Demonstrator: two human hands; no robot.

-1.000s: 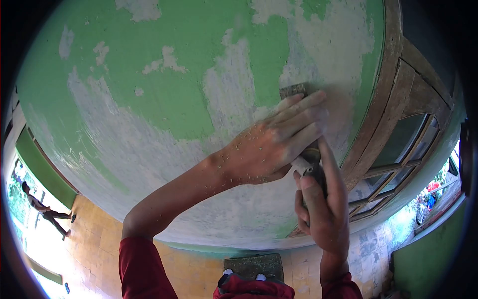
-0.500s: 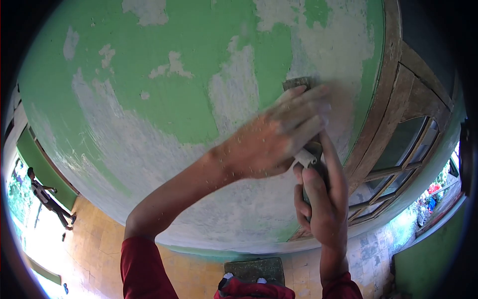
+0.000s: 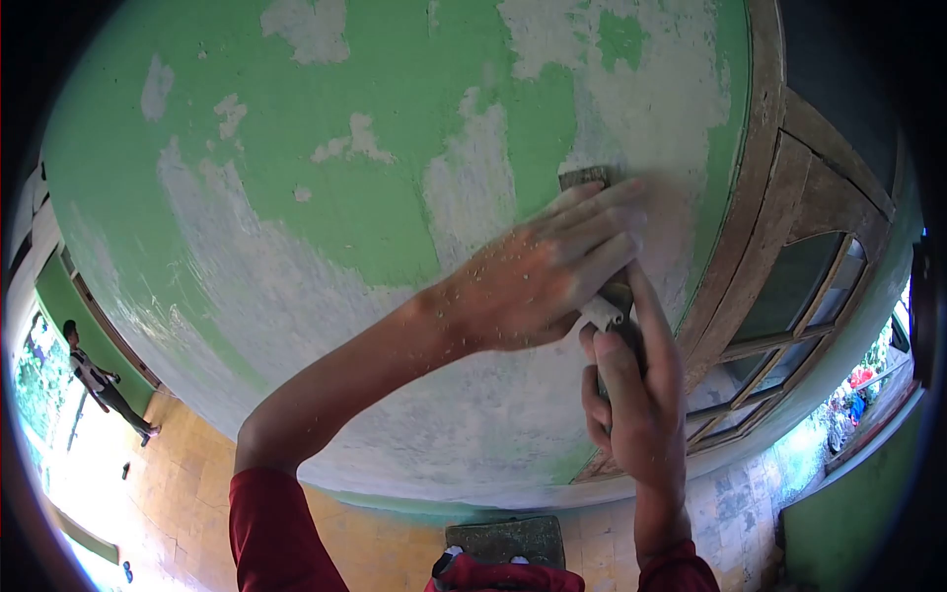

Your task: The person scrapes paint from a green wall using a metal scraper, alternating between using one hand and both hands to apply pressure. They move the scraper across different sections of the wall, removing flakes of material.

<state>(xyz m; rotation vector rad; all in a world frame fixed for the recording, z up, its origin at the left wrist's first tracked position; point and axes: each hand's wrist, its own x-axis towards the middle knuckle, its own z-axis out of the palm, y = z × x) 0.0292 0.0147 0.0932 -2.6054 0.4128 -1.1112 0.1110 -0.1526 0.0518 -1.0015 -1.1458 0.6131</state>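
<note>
A scraper (image 3: 584, 178) has its flat metal blade against the wall (image 3: 335, 212), where green paint is patchy and pale areas show. My right hand (image 3: 636, 395) is wrapped round the scraper's dark handle, thumb upward. My left hand (image 3: 572, 261) lies over the upper part of the tool, fingers pressed together near the blade and hiding much of it. A small grey-white piece (image 3: 600, 314), perhaps cloth or wrapping, sits between the two hands on the tool. Small flecks show on my left wrist and forearm.
A brown wooden door frame (image 3: 735, 207) with glass panes stands at the right. Below is a dark platform (image 3: 513, 541) on the yellowish tiled floor (image 3: 187, 474). A person (image 3: 99, 380) stands at the far left near a bright opening.
The scraper's blade and my left fingers are slightly lower in view. The wall patches have shifted a little in the picture. The far person's pose has changed, with the arms lower.
</note>
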